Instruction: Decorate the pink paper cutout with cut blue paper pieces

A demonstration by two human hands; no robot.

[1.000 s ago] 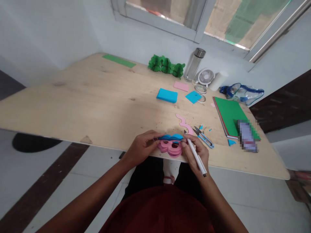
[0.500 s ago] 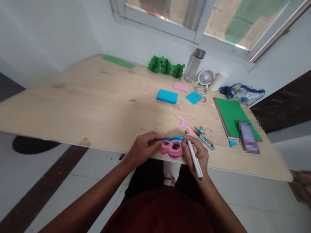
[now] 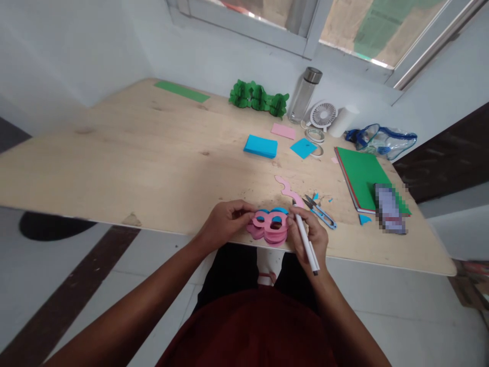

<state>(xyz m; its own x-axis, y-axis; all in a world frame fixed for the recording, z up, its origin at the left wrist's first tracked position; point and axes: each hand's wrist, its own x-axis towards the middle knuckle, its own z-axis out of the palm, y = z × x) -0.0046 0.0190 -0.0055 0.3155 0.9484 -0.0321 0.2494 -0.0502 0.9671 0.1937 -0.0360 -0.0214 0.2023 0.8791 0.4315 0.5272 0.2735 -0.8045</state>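
At the table's front edge my left hand (image 3: 223,224) pinches the left side of a layered pink paper cutout (image 3: 272,236) with scalloped edges and two holes. Blue paper (image 3: 281,210) of a like shape shows behind its top. My right hand (image 3: 315,235) holds a white marker (image 3: 305,238), its dark tip pointing away from me. Fingers of that hand also touch the cutout's right side. Just beyond lies a wavy pink paper strip (image 3: 287,189). Blue-handled thread snips (image 3: 321,214) rest to its right, blades apart.
Further back are a blue paper stack (image 3: 260,146), a blue sheet (image 3: 303,148), tape rolls (image 3: 315,135), a green paper garland (image 3: 257,98), a glass bottle (image 3: 303,97) and a small fan (image 3: 323,115). At right lies a green book (image 3: 357,173) beside blue scraps (image 3: 364,219).
The cutout has tilted slightly, so its holes now show blue behind them. Both hands keep their hold, and the whole view has shifted a little.
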